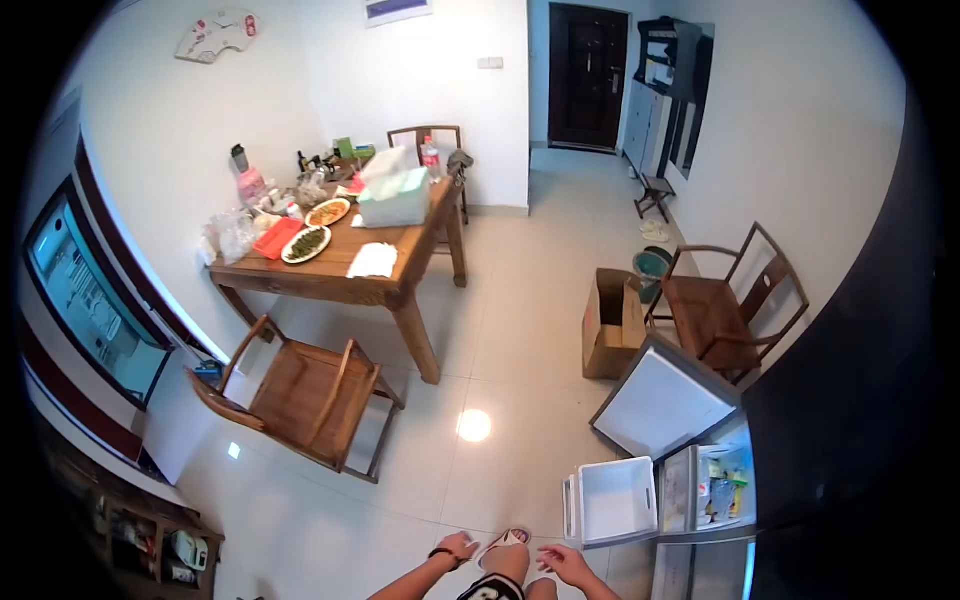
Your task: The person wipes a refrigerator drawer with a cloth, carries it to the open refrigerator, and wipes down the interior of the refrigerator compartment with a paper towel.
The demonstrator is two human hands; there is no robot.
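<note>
My left hand (461,546), with a dark bracelet at the wrist, hangs loosely open above the floor beside my knee and touches nothing. On the other side of my legs, my right hand (566,566) is open with its fingers apart and holds nothing. Closest to it is a white freezer drawer (617,500), pulled well out, its white inside showing. Behind that drawer, the fridge compartment (678,490) stands open and contains several packages (722,490). The open fridge door (668,398) juts out above the drawer.
A cardboard box (612,335), a green bucket (651,268) and a wooden chair (708,305) stand beyond the fridge door. To the left are another wooden chair (310,395) and a wooden table (345,288) bearing plates of food. A low shelf (165,530) stands at lower left.
</note>
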